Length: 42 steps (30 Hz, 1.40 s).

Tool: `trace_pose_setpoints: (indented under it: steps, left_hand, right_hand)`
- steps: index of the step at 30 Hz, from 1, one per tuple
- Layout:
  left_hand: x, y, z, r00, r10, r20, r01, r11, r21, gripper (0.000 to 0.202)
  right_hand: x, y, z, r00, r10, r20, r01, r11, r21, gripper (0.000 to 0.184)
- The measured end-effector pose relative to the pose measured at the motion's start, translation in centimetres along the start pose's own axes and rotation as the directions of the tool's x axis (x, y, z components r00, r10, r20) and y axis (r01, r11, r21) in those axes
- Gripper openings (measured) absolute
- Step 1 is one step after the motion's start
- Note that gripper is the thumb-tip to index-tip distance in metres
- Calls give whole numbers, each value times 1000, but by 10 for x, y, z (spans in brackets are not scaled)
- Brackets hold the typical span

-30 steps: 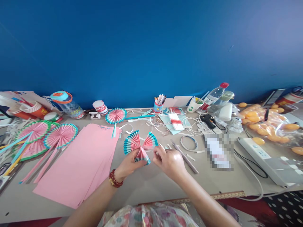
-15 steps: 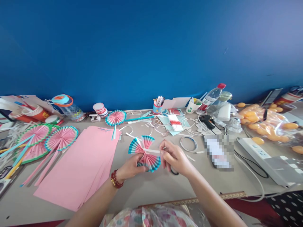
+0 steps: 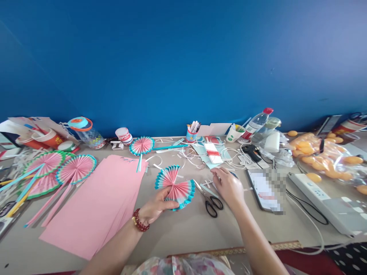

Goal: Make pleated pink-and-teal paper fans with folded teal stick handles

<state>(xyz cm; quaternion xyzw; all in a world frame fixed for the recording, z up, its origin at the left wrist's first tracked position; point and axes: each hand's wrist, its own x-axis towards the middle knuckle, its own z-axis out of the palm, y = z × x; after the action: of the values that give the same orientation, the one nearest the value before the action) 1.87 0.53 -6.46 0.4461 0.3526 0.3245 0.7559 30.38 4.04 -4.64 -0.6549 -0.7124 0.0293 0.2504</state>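
My left hand (image 3: pixel 158 205) pinches a pleated paper fan (image 3: pixel 183 193), pink in the middle with white and blue-green towards the edge. Its two pleated wings spread from a gathered centre, leaving gaps between them. Off to the right, my right hand (image 3: pixel 229 187) hovers over the table with curled fingers; whatever they may hold is hidden. Between the hands lie black-handled scissors (image 3: pixel 212 204), blades pointing away from me. Short white paper strips (image 3: pixel 207 187) lie beside the blades. A roll of tape (image 3: pixel 233 174) is partly covered by my right hand.
Pink paper sheets (image 3: pixel 94 206) lie left, beside finished round fans (image 3: pixel 76 169). Another fan (image 3: pixel 142 146) rests farther back. A glue gun (image 3: pixel 252 152), a phone (image 3: pixel 265 191) and a power strip (image 3: pixel 311 187) occupy the right. Bottles and cups stand along the blue wall (image 3: pixel 183 68).
My right hand has moved right and away from the fan, and the white strip no longer lies across the fan's centre. The scissors, mostly hidden before, now show fully.
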Motion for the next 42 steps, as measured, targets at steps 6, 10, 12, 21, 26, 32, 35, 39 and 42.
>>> trace_pose_setpoints:
  steps: [6, 10, 12, 21, 26, 32, 35, 39, 42]
  left_hand:
    - [0, 5, 4, 997, 74, -17, -72, 995, 70, 58]
    - [-1, 8, 5, 994, 101, -49, -94, 988, 120, 53]
    - [-2, 8, 5, 995, 92, -45, -87, 991, 99, 51]
    - [-2, 2, 1, 1000, -7, 2, 7, 998, -60, 52]
    - [-3, 6, 5, 996, -54, -67, 43, 986, -161, 40]
    - [0, 7, 8, 972, -61, -227, 0, 967, -256, 33]
    - [1, 3, 7, 968, -65, -244, -7, 958, -285, 33]
    - [2, -2, 4, 972, -65, -227, -6, 954, -299, 35]
    - [3, -5, 2, 976, -67, -209, 3, 956, -295, 39]
  right_hand:
    - [-27, -44, 2, 964, -239, 118, 129, 806, 577, 93]
    - [-39, -72, 11, 952, -267, 150, 132, 801, 584, 116]
    - [-41, -78, 14, 955, -264, 136, 136, 796, 590, 102]
    - [-30, -80, 5, 971, -236, 32, 178, 808, 561, 41]
    - [-28, -84, 3, 925, -379, 9, 313, 776, 548, 22]
    - [-28, -87, -1, 903, -430, 6, 363, 768, 527, 20]
    - [-29, -89, -3, 895, -445, 14, 375, 771, 515, 19]
    - [-30, -88, -2, 883, -470, 19, 392, 757, 523, 21]
    - [-31, -88, -2, 881, -474, 12, 393, 745, 539, 22]
